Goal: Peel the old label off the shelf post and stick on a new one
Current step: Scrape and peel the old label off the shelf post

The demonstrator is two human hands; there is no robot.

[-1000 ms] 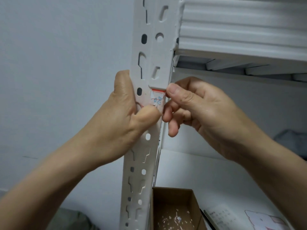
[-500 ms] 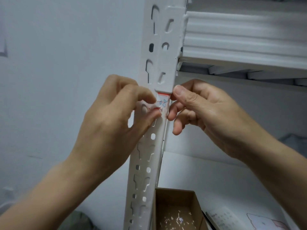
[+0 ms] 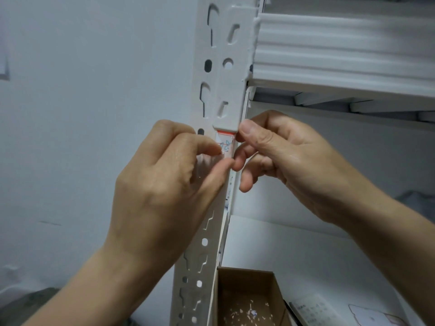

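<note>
fingertips (image 3: 215, 149) of my left hand (image 3: 162, 191) are pinched narrow at the lower left corner of the old label (image 3: 224, 145), index tip above and thumb below, picking at its edge; whether they have really caught a flap i cannot tell, as the paper there is blurred. my right hand (image 3: 289, 158) sits on the other side of the post, thumb tip pressed against the label's right edge just under the bracket, its other fingers loosely curled and holding nothing.

the label sits on the front face of the white shelf post (image 3: 211, 90), directly below the shelf bracket (image 3: 231, 74), a small white slip with a red strip on top and blue handwriting. it looks scuffed and partly lifted at the left, but most of it is still stuck, so i judge the peeling barely begun, and the new label is neither in view nor applied.

below, on the lower shelf, an open cardboard box (image 3: 247, 300) holds small paper scraps.

compared with a second ago, my left hand has come off its grasp around the post and turned to a fingertip pinch at the label, while my right has hardly shifted; my head has dropped slightly, so the post sits higher and more to the right.
</note>
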